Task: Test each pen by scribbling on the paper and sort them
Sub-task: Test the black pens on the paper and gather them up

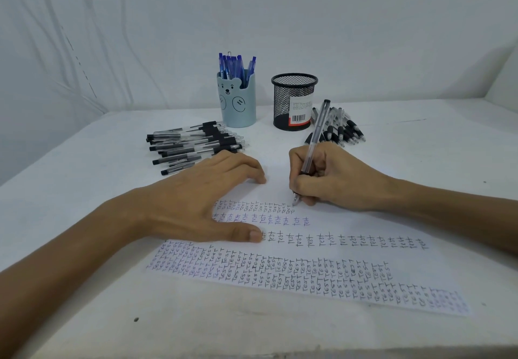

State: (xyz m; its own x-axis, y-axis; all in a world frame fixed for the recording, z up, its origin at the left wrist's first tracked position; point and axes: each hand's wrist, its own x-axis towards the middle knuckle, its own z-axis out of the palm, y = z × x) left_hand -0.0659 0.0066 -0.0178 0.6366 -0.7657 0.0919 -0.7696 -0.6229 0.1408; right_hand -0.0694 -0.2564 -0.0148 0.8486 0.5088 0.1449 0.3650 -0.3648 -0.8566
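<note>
Soft even cool light, faint shadows, wide-angle edge bending.

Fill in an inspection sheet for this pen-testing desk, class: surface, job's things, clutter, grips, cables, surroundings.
Surface: white table, bearing a paper with rows of handwritten "test".
Job's things: black-pen pile beyond the left hand; second black-pen pile beside the mesh cup; blue pens standing in the bear cup.
Clutter: one dark speck near the table's front edge.
Grips: left hand flat on the paper; right hand grips a clear pen, tip on the paper.
Cables: nothing seen.
Surroundings: creased white cloth behind the table.
</note>
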